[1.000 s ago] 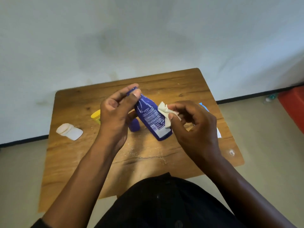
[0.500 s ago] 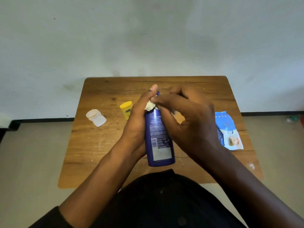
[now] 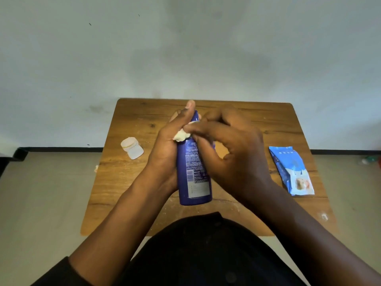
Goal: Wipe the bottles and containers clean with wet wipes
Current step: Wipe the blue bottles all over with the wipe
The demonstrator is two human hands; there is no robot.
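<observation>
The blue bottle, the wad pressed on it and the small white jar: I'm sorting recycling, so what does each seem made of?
Blue bottle: probably glossy plastic, with an even sheen and a printed back label.
Wad: soft off-white wipe fabric, crumpled under the right hand.
White jar: likely matte, slightly translucent plastic, lying on its side.

Small white print on the blue bottle (image 3: 194, 170) and wipes pack (image 3: 291, 171), too blurred for reading
</observation>
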